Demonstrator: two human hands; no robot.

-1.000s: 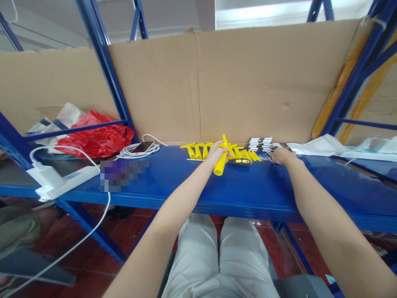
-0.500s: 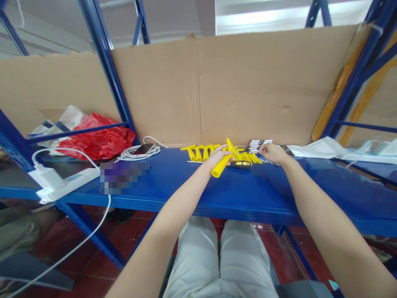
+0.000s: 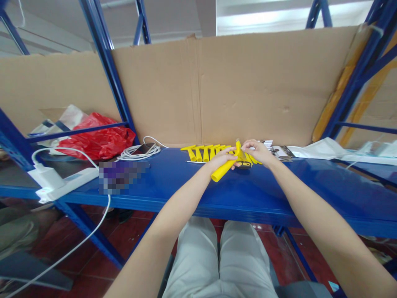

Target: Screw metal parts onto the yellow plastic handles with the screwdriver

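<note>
My left hand is closed around a yellow plastic tool, its hollow round handle pointing down toward me. Close beside the tool's upper end, my right hand has its fingertips pinched; whatever they hold is too small to make out. A row of similar yellow pieces lies on the blue shelf to the left of my hands. Under the held tool sits a black and yellow screwdriver handle, partly hidden, with its thin shaft showing farther left.
White and dark packets lie right of my hands. A coiled white cable, a red plastic bag and a white power strip occupy the left side. Cardboard stands behind the blue shelf.
My right hand has moved left from the small parts by the packets to the upper end of the yellow tool. The tool has tilted slightly in my left hand.
</note>
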